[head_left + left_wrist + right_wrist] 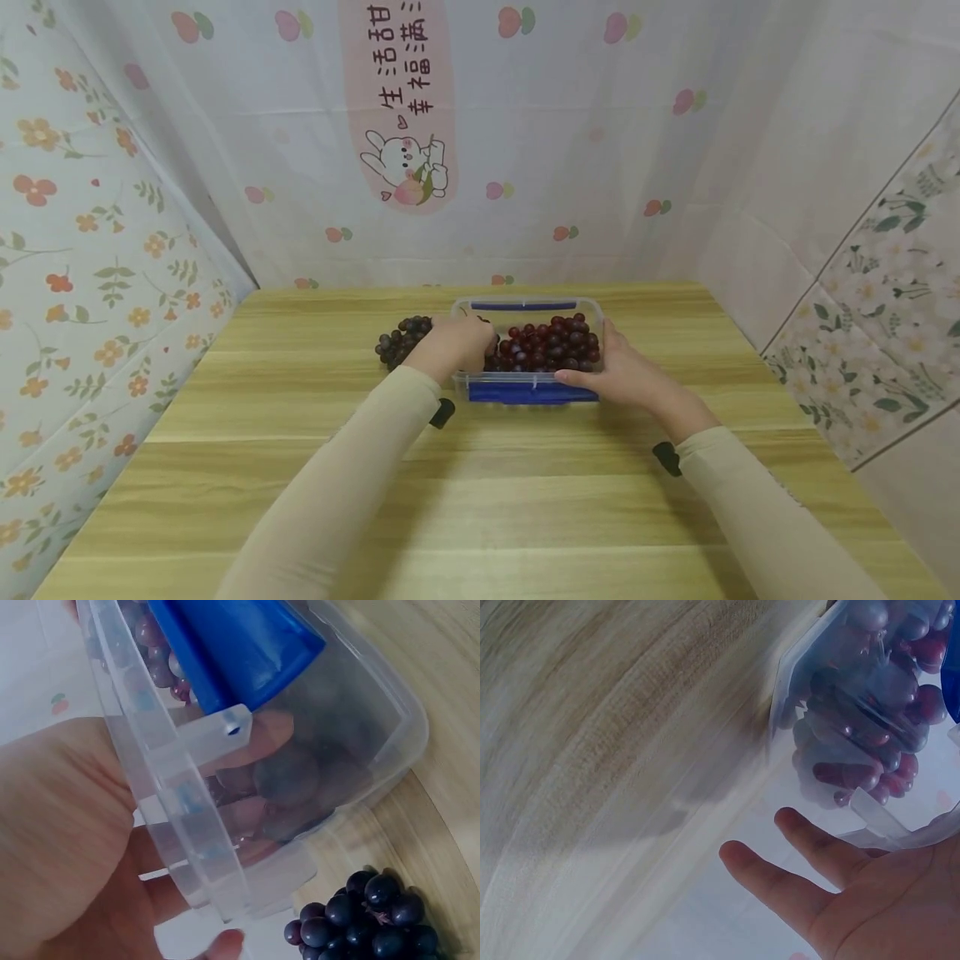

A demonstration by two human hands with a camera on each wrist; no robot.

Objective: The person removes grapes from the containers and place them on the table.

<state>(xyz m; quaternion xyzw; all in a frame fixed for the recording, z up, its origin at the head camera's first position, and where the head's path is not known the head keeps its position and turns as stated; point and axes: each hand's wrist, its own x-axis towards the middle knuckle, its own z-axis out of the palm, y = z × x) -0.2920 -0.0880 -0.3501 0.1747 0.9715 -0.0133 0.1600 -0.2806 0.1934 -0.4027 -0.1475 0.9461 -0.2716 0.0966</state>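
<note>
In the head view, my left hand (468, 337) reaches over the left end of a clear plastic box (534, 377). Through the box wall in the left wrist view, its fingers curl about dark grapes (289, 776); their tips are partly hidden. A bunch of dark red grapes (555, 343) fills the right part of the box. My right hand (622, 371) holds the box by its right end, thumb along the front rim. Two straight fingers (776, 889) of that hand stick out beside the end wall. Another bunch of black grapes (402, 340) lies left of the box.
Blue locking flaps (534, 392) hang on the box's long sides. The wood-grain table (480, 500) ends at a printed curtain (540, 208) behind. Floral cloth (90, 275) borders the left, and a patterned sheet (885, 317) the right.
</note>
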